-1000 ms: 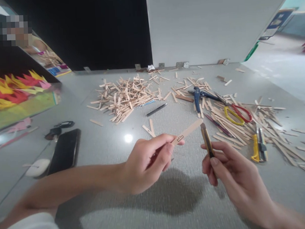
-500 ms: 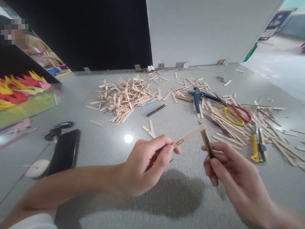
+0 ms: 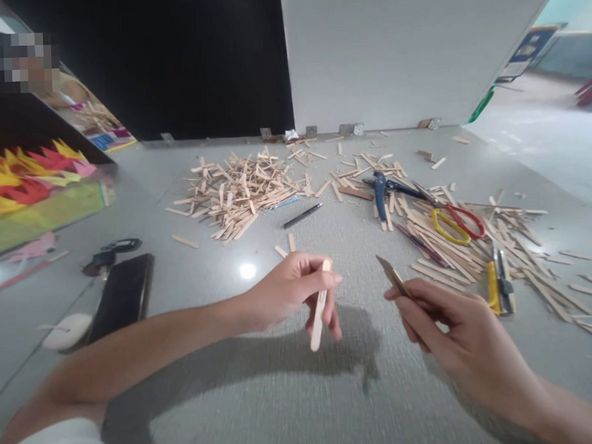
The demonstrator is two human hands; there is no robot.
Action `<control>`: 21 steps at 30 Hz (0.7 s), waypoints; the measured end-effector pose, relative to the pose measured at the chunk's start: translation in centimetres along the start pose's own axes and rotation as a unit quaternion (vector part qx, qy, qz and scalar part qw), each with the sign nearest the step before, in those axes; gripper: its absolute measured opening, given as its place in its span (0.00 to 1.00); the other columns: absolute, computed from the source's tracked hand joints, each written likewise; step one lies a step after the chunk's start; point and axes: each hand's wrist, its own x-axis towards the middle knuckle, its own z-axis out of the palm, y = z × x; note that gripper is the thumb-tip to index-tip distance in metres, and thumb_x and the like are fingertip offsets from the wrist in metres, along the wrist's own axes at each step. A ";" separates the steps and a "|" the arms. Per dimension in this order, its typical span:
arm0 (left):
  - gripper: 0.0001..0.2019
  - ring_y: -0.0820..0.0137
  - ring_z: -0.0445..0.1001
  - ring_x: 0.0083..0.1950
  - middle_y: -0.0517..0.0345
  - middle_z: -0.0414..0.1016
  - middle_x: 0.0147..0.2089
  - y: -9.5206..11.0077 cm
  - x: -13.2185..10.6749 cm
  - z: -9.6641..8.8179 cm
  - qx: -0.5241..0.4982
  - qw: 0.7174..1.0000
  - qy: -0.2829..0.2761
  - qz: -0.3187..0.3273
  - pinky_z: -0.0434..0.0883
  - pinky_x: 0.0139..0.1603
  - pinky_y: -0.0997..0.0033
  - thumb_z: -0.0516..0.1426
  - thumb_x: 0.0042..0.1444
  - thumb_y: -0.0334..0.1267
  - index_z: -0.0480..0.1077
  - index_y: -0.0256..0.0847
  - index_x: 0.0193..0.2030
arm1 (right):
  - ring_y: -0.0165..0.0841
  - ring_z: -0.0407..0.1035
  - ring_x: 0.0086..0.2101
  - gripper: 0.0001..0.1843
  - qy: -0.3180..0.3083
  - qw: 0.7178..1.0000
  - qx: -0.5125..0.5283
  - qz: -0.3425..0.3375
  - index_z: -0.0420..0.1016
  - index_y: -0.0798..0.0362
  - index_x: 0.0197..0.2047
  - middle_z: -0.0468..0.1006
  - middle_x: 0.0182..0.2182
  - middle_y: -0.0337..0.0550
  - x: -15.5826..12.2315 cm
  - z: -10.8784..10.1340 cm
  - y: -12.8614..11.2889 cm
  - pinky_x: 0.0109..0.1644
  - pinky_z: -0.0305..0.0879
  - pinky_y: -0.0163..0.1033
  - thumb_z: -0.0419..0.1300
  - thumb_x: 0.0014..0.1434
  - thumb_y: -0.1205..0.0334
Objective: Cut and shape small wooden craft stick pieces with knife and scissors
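Between the thumb and fingers of my left hand (image 3: 298, 290) is a wooden craft stick (image 3: 317, 328), held above the table and slanting down toward me. A small mark shows on the stick near my thumb. My right hand (image 3: 450, 330) grips a craft knife (image 3: 394, 277), its pointed blade up and to the left, apart from the stick. Beyond my left hand, a couple of loose sticks (image 3: 291, 242) lie on the grey table (image 3: 263, 404). A dark pen (image 3: 303, 215) rests farther back.
A heap of sticks (image 3: 237, 198) lies at the back. To the right are blue-handled pliers (image 3: 380, 196), scissors (image 3: 464, 222), a yellow utility knife (image 3: 500, 283) and more sticks (image 3: 445, 249). On the left are a phone (image 3: 121, 293) and a white mouse-shaped object (image 3: 67, 330). A person (image 3: 72, 90) sits behind the panel.
My left hand has turned the stick from pointing right to pointing down toward me. The craft knife has come away from the stick's end and tilted to the left.
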 end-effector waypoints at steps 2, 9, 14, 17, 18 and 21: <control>0.19 0.75 0.69 0.16 0.68 0.71 0.21 -0.7 0.4 0.0 -0.028 0.998 0.033 -0.045 0.59 0.16 0.79 0.63 0.69 0.49 0.60 0.44 0.34 | 0.29 0.53 0.19 0.15 -0.024 1.000 -0.004 0.016 0.78 0.50 0.39 0.63 0.17 0.31 -0.1 0.0 -0.2 0.21 0.51 0.36 0.55 0.74 0.53; 0.11 0.75 0.78 0.31 0.56 0.80 0.44 -1.4 0.7 0.1 0.000 0.996 0.071 -0.062 0.68 0.22 0.81 0.63 0.70 0.35 0.63 0.42 0.51 | 0.30 0.46 0.21 0.21 -0.045 0.998 -0.022 0.028 0.84 0.54 0.53 0.54 0.19 0.29 -0.3 0.1 0.1 0.22 0.46 0.37 0.53 0.75 0.52; 0.17 0.71 0.82 0.31 0.57 0.81 0.39 -1.2 -0.1 1.0 0.019 0.998 0.046 -0.030 0.77 0.27 0.76 0.63 0.70 0.38 0.65 0.41 0.61 | 0.28 0.45 0.19 0.21 -0.101 0.995 0.008 0.027 0.84 0.53 0.54 0.52 0.19 0.28 -0.7 0.0 -0.8 0.21 0.45 0.36 0.51 0.78 0.52; 0.12 0.71 0.81 0.28 0.57 0.79 0.36 -0.8 -0.8 1.5 0.048 0.997 0.035 -0.048 0.76 0.23 0.77 0.62 0.71 0.46 0.73 0.38 0.47 | 0.28 0.46 0.20 0.20 -0.131 0.991 0.006 0.016 0.84 0.52 0.52 0.53 0.19 0.28 -1.1 0.0 -1.3 0.20 0.48 0.34 0.51 0.78 0.54; 0.13 0.73 0.78 0.25 0.60 0.78 0.34 -0.6 -1.0 1.7 0.061 0.996 0.037 -0.055 0.72 0.20 0.79 0.61 0.72 0.48 0.73 0.39 0.46 | 0.28 0.47 0.20 0.19 -0.130 0.992 -0.004 0.005 0.84 0.52 0.52 0.55 0.20 0.28 -1.3 0.1 -1.4 0.21 0.50 0.34 0.51 0.78 0.55; 0.14 0.79 0.70 0.18 0.64 0.77 0.31 0.0 -1.7 2.0 0.096 0.992 0.043 -0.071 0.62 0.15 0.83 0.59 0.74 0.49 0.72 0.40 0.44 | 0.27 0.51 0.19 0.18 -0.109 0.992 -0.051 -0.035 0.84 0.52 0.53 0.60 0.20 0.28 -1.8 0.2 -1.5 0.21 0.55 0.32 0.52 0.77 0.57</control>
